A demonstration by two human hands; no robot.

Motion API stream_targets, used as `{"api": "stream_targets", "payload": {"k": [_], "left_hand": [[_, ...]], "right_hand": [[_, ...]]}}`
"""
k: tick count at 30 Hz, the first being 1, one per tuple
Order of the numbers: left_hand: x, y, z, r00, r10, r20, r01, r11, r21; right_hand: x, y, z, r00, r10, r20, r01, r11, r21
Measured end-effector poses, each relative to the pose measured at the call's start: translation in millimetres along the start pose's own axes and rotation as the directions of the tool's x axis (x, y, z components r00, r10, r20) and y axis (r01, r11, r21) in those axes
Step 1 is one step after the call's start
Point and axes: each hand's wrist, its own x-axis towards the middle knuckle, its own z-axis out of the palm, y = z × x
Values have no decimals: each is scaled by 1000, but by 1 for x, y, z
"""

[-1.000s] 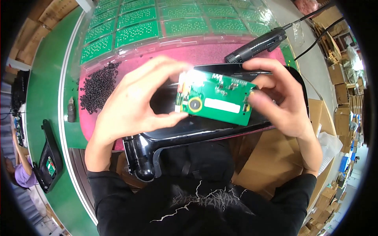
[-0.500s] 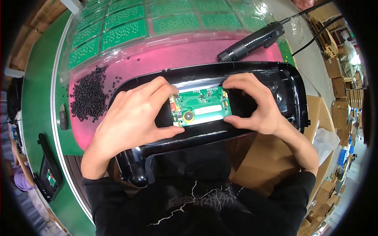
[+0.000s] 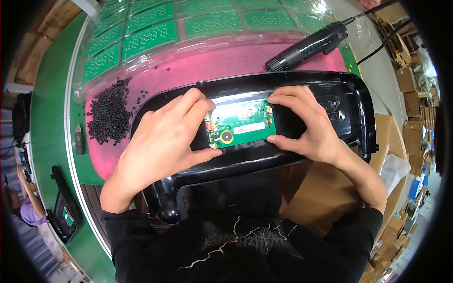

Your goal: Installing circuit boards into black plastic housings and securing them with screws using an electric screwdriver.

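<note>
A green circuit board (image 3: 250,131) with a round buzzer-like part and a white label lies within the black plastic housing (image 3: 226,161). My left hand (image 3: 165,134) grips the board's left edge, thumb at the near corner and fingers at the far one. At the right edge, my right hand (image 3: 306,122) pinches the board the same way between thumb and forefinger. Whether the board touches the housing floor beneath it, I cannot tell. The housing lies across the pink mat, its near side toward my body.
A heap of small black screws (image 3: 109,113) lies left on the pink mat (image 3: 155,78). Beyond are clear trays of green boards (image 3: 148,23) and a black electric screwdriver (image 3: 306,46) with a cord. A cardboard box (image 3: 321,198) stands near right. Another person (image 3: 30,207) sits far left by a second housing (image 3: 65,212).
The view has shifted slightly. The board looks tilted a little differently, with glare now over its far part. Both hands keep their hold on its edges.
</note>
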Motion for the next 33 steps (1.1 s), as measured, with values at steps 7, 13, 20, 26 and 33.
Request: {"api": "stream_targets", "payload": {"k": [7, 13, 20, 26, 33], "left_hand": [[-11, 1, -8, 999, 25, -39, -24, 999, 35], [-22, 8, -13, 998, 61, -2, -61, 998, 24], [-30, -33, -42, 883, 6, -469, 11, 999, 33], [-31, -72, -31, 963, -98, -251, 134, 982, 133], [-9, -76, -29, 962, -212, -171, 219, 976, 19]], "right_hand": [[7, -8, 1, 1000, -4, 21, 4, 1000, 9], [0, -31, -8, 997, 58, 54, -54, 996, -69], [-3, -18, -69, 902, 201, -382, -315, 911, -266], [8, 58, -129, 765, 542, -349, -570, 821, 25], [64, 43, -90, 707, 458, -539, -332, 888, 319]]}}
